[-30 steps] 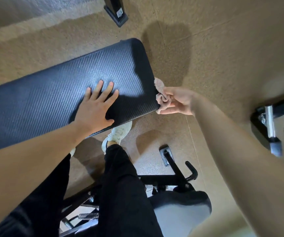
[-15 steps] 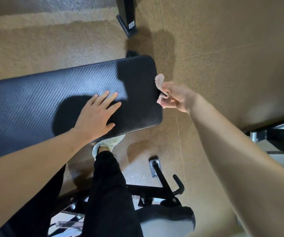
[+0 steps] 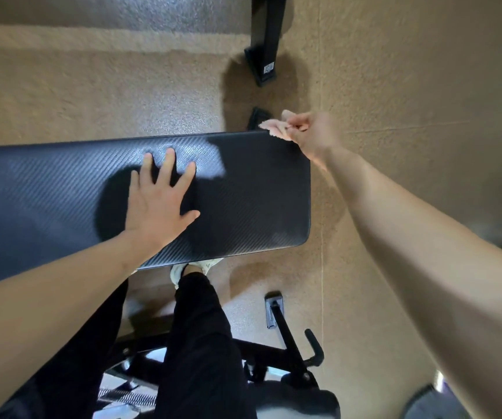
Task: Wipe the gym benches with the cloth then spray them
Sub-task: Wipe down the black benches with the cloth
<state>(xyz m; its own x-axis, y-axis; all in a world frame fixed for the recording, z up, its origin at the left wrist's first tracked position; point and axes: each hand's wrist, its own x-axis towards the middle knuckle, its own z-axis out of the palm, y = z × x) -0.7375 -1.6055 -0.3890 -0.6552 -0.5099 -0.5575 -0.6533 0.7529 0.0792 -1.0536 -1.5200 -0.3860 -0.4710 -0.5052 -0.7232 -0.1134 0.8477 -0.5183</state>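
Note:
A black padded gym bench (image 3: 252, 204) with a woven texture runs from the left edge to the middle of the view. My left hand (image 3: 156, 204) rests flat on its top with the fingers spread. My right hand (image 3: 313, 137) grips a small pinkish cloth (image 3: 274, 130) at the bench's far right corner, the cloth touching the pad's edge. No spray bottle is in view.
A black upright post (image 3: 265, 46) with a foot stands on the tan speckled floor beyond the bench. The bench's black frame and lever (image 3: 292, 343) lie near my legs in black trousers (image 3: 201, 343). A dark object sits at the bottom right corner.
My right hand moved the cloth from the bench's right end up to its far right corner. My left hand stayed flat on the pad, fingers spreading wider. The view tilted forward.

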